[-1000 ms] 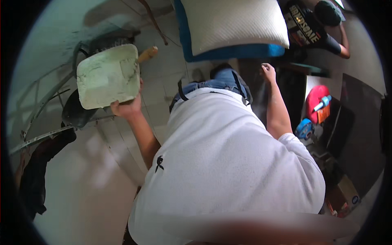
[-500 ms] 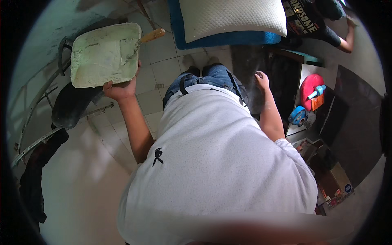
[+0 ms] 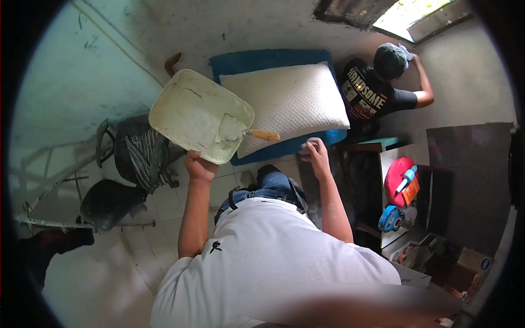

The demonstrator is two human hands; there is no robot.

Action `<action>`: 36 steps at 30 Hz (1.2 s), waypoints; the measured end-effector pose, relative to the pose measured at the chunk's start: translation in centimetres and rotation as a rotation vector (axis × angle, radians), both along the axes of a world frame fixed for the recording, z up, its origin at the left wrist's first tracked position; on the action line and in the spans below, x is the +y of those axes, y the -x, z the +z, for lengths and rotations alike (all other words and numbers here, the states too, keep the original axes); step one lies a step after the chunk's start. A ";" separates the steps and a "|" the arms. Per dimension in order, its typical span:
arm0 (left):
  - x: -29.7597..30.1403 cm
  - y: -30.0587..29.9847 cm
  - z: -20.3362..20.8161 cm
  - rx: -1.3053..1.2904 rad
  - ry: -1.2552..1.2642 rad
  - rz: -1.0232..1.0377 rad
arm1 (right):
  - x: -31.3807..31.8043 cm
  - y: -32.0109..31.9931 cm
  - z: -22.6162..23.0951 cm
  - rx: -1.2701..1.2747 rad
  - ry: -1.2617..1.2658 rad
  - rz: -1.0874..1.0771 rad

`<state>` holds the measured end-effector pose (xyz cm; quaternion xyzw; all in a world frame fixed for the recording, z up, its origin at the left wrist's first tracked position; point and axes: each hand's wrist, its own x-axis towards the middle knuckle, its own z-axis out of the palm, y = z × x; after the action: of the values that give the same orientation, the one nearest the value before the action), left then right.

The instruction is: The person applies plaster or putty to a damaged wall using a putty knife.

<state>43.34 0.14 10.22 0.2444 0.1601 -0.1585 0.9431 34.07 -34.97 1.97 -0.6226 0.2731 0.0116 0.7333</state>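
My left hand grips the near rim of a shallow, pale green plastic tray, its inside smeared with whitish paste. A putty knife with a wooden handle lies in the tray, its paste-coated blade on the tray's floor and the handle jutting over the right rim. Close below that handle, my right hand is raised with loosely bent fingers apart and nothing visible in them. Behind the tray and knife handle is a white quilted pillow on a blue pad.
At the right wall a co-worker in a black shirt and cap reaches up below a window. A cabinet at my right carries a red round item and a blue tape roll. Dark chairs and a metal frame stand left.
The view has tilted up, bringing the window and more wall into sight. My left hand has carried the tray rightward, in front of the pillow, and my right hand has come up near the knife's handle.
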 end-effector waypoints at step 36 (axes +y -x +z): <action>-5.9 4.9 4.8 0.064 -0.440 0.527 | -6.6 -47.0 -15.7 0.238 1.218 0.886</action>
<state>38.44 -5.73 15.03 0.3870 0.2778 0.1214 0.8708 81.08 -41.60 -13.71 -0.9631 0.0331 0.2191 0.1528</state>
